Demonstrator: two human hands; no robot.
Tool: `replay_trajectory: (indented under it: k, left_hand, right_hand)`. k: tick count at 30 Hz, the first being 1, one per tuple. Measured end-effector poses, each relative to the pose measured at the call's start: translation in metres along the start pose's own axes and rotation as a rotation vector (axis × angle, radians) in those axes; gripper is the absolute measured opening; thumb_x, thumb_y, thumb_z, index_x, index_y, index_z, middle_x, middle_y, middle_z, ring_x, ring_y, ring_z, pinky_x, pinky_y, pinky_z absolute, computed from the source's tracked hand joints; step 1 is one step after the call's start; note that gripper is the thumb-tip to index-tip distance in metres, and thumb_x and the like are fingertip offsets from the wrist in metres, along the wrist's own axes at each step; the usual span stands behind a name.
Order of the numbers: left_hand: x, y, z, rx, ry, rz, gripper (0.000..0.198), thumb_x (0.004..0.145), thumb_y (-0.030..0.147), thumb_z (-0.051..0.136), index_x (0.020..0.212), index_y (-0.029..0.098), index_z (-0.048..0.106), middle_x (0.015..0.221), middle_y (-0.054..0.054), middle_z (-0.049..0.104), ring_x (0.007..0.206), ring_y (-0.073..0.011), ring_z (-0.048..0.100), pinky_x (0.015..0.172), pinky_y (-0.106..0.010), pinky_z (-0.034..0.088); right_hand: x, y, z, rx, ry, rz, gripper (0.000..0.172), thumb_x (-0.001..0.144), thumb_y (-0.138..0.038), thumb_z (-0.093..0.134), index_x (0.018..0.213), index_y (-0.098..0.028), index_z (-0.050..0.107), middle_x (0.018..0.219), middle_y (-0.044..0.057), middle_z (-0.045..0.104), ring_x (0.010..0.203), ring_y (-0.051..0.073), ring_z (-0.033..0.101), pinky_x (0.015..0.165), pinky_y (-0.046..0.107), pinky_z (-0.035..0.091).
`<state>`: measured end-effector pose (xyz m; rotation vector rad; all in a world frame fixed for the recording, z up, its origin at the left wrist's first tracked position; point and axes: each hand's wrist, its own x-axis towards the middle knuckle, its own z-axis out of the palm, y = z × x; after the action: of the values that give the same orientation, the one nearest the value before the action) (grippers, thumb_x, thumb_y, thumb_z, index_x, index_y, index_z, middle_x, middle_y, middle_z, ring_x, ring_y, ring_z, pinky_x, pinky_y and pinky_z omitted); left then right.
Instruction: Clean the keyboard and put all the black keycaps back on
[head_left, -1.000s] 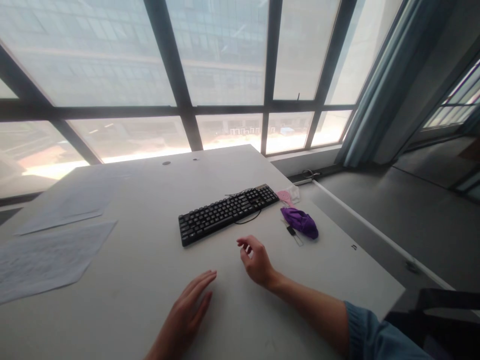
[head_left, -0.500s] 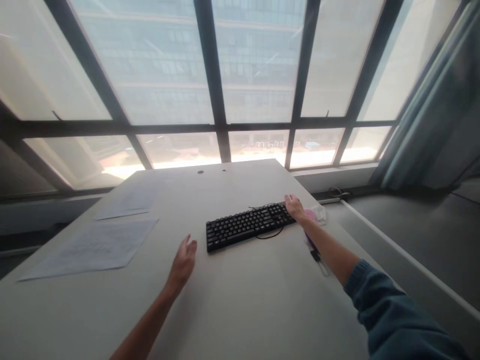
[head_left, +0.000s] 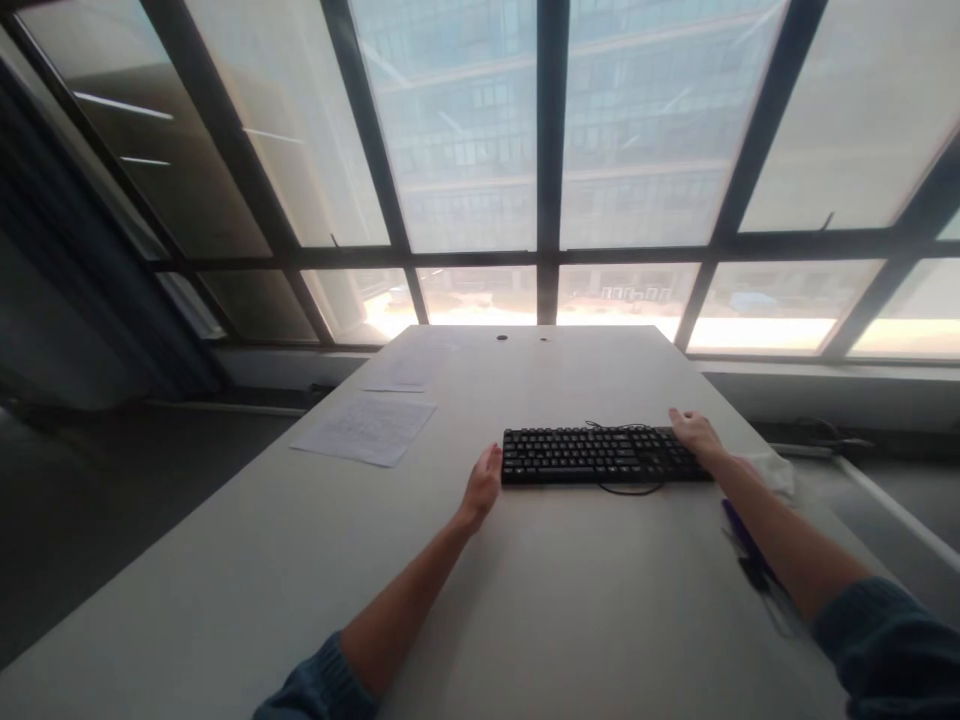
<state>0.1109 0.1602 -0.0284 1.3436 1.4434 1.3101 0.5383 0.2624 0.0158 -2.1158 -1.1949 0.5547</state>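
A black computer keyboard (head_left: 577, 457) lies across the white table, its long sides nearly level in view. My left hand (head_left: 480, 490) is at its left end, fingers stretched along the short edge, seemingly touching it. Curled over the far right corner, my right hand (head_left: 694, 432) grips the keyboard and hides part of its keys. A thin black cable (head_left: 630, 491) loops out along the near side, and more of it shows behind the far edge. Under my right forearm lie a purple item (head_left: 742, 530) and a pale crumpled wrapper (head_left: 772, 472), both partly covered.
Printed paper sheets (head_left: 367, 428) lie on the left side of the white table (head_left: 525, 600). Two small dark spots sit near its far edge. Beyond stand large framed windows (head_left: 457, 130), with a dark curtain (head_left: 82, 230) at left. A white rail (head_left: 892, 505) runs along the right.
The keyboard has turned from a slant to nearly level. My left hand has come up against its left end, while my right hand stays on the right end. The view has swung left.
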Motion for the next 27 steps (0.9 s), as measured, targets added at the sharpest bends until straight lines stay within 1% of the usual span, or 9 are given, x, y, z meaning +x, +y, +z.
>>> replay_trajectory:
  k: [3, 6, 9, 12, 16, 19, 21, 23, 27]
  left_hand:
    - [-0.003, 0.003, -0.006, 0.055, 0.038, -0.012, 0.063, 0.098, 0.058, 0.043, 0.138, 0.012, 0.056, 0.149, -0.020, 0.052, 0.141, -0.0308, 0.046, 0.120, -0.046, 0.030]
    - [-0.008, 0.004, -0.022, 0.101, 0.068, -0.014, 0.065, 0.098, 0.059, 0.042, 0.139, 0.010, 0.054, 0.149, -0.022, 0.050, 0.142, -0.0304, 0.046, 0.120, -0.045, 0.030]
    - [-0.016, 0.003, -0.045, 0.143, 0.099, -0.017, 0.067, 0.098, 0.060, 0.041, 0.139, 0.008, 0.054, 0.148, -0.024, 0.051, 0.142, -0.0308, 0.045, 0.119, -0.044, 0.031]
    - [-0.025, 0.001, -0.071, 0.178, 0.139, -0.026, 0.064, 0.099, 0.059, 0.040, 0.138, 0.010, 0.054, 0.147, -0.023, 0.053, 0.141, -0.0301, 0.047, 0.118, -0.044, 0.033]
    - [-0.037, 0.000, -0.102, 0.207, 0.199, -0.032, 0.059, 0.101, 0.054, 0.038, 0.137, 0.010, 0.054, 0.145, -0.021, 0.055, 0.138, -0.0285, 0.049, 0.117, -0.043, 0.034]
    - [-0.045, -0.004, -0.120, 0.223, 0.227, -0.038, 0.057, 0.100, 0.051, 0.037, 0.135, 0.009, 0.055, 0.142, -0.021, 0.057, 0.137, -0.0291, 0.051, 0.117, -0.045, 0.035]
    - [-0.050, -0.008, -0.129, 0.246, 0.242, -0.031, 0.055, 0.100, 0.051, 0.038, 0.133, 0.010, 0.056, 0.140, -0.020, 0.059, 0.135, -0.0293, 0.052, 0.117, -0.046, 0.036]
    - [-0.054, -0.012, -0.135, 0.267, 0.256, -0.010, 0.054, 0.099, 0.051, 0.039, 0.132, 0.011, 0.057, 0.139, -0.019, 0.060, 0.134, -0.0292, 0.053, 0.116, -0.046, 0.037]
    - [-0.057, -0.015, -0.136, 0.294, 0.276, 0.039, 0.053, 0.098, 0.051, 0.040, 0.131, 0.013, 0.058, 0.138, -0.017, 0.061, 0.132, -0.0287, 0.055, 0.115, -0.046, 0.039]
  right_hand:
    - [-0.005, -0.001, 0.007, 0.016, -0.019, -0.029, 0.062, 0.091, -0.048, 0.052, 0.131, -0.001, 0.059, 0.137, 0.031, 0.057, 0.132, 0.039, 0.053, 0.112, 0.049, 0.037]
    - [-0.018, -0.004, 0.018, 0.045, -0.017, -0.066, 0.059, 0.088, -0.048, 0.055, 0.126, -0.003, 0.063, 0.132, 0.030, 0.061, 0.126, 0.039, 0.057, 0.109, 0.050, 0.040]
    - [-0.035, -0.007, 0.031, 0.089, -0.006, -0.097, 0.056, 0.085, -0.048, 0.058, 0.119, -0.005, 0.067, 0.124, 0.029, 0.066, 0.120, 0.038, 0.061, 0.105, 0.050, 0.043]
    - [-0.057, -0.011, 0.044, 0.147, 0.005, -0.119, 0.055, 0.083, -0.050, 0.058, 0.114, -0.006, 0.069, 0.115, 0.028, 0.069, 0.112, 0.037, 0.064, 0.100, 0.049, 0.046]
    - [-0.091, -0.015, 0.059, 0.234, 0.013, -0.142, 0.056, 0.083, -0.054, 0.055, 0.110, -0.008, 0.070, 0.104, 0.024, 0.073, 0.096, 0.034, 0.068, 0.090, 0.046, 0.051]
    - [-0.113, -0.015, 0.066, 0.312, 0.012, -0.170, 0.054, 0.085, -0.056, 0.052, 0.104, -0.010, 0.071, 0.098, 0.020, 0.074, 0.089, 0.030, 0.069, 0.084, 0.040, 0.053]
    - [-0.126, -0.012, 0.069, 0.359, 0.010, -0.185, 0.054, 0.085, -0.058, 0.049, 0.101, -0.011, 0.072, 0.095, 0.017, 0.075, 0.087, 0.028, 0.069, 0.081, 0.036, 0.053]
    - [-0.137, -0.007, 0.071, 0.413, 0.020, -0.198, 0.054, 0.087, -0.058, 0.047, 0.101, -0.011, 0.071, 0.096, 0.015, 0.075, 0.088, 0.027, 0.068, 0.080, 0.034, 0.053]
    - [-0.155, 0.005, 0.076, 0.542, 0.070, -0.252, 0.055, 0.089, -0.059, 0.046, 0.105, -0.012, 0.069, 0.102, 0.015, 0.074, 0.095, 0.027, 0.067, 0.088, 0.037, 0.052]
